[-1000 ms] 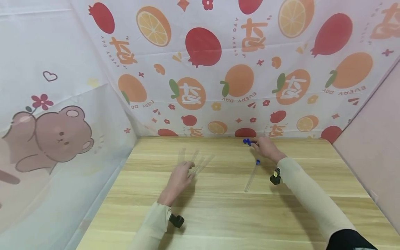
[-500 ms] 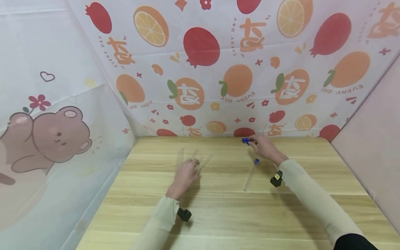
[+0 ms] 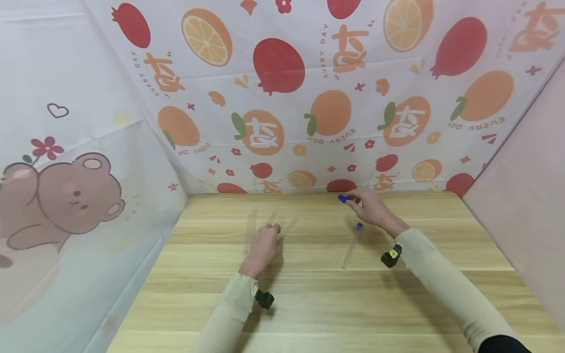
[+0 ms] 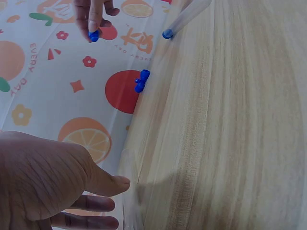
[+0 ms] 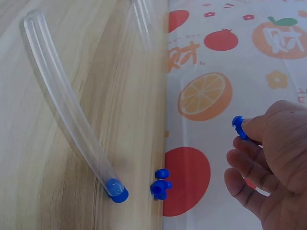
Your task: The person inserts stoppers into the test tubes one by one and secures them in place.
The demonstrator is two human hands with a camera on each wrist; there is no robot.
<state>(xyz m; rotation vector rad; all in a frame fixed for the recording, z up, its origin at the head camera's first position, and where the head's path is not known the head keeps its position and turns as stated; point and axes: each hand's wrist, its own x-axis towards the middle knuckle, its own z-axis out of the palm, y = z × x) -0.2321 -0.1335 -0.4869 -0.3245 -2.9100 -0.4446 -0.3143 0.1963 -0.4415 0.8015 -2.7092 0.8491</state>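
Observation:
At the back of the table, my right hand [image 3: 371, 208] pinches a blue stopper [image 5: 239, 127] between thumb and fingers, raised off the tabletop. Several more blue stoppers [image 5: 160, 184] lie loose by the back edge. Below that hand a clear test tube [image 3: 350, 250] lies flat, a blue stopper [image 5: 117, 191] in its end. My left hand [image 3: 263, 245] is low over several clear test tubes [image 3: 250, 228] at the middle left and covers part of them. In the left wrist view its thumb and fingers are extended and apart, fingertips right at a clear tube [image 4: 128, 191].
The wooden table [image 3: 304, 304] ends at a fruit-printed cloth [image 3: 287, 122] hung along its back edge. A bear-printed cloth [image 3: 75, 206] covers the left side, and a pale wall [image 3: 525, 196] bounds the right. Each wrist carries a black camera [image 3: 265, 298].
My left hand has moved right and slightly forward over the clear tubes. My right hand has lifted a little at the blue stoppers and now holds one. The head view has shifted slightly.

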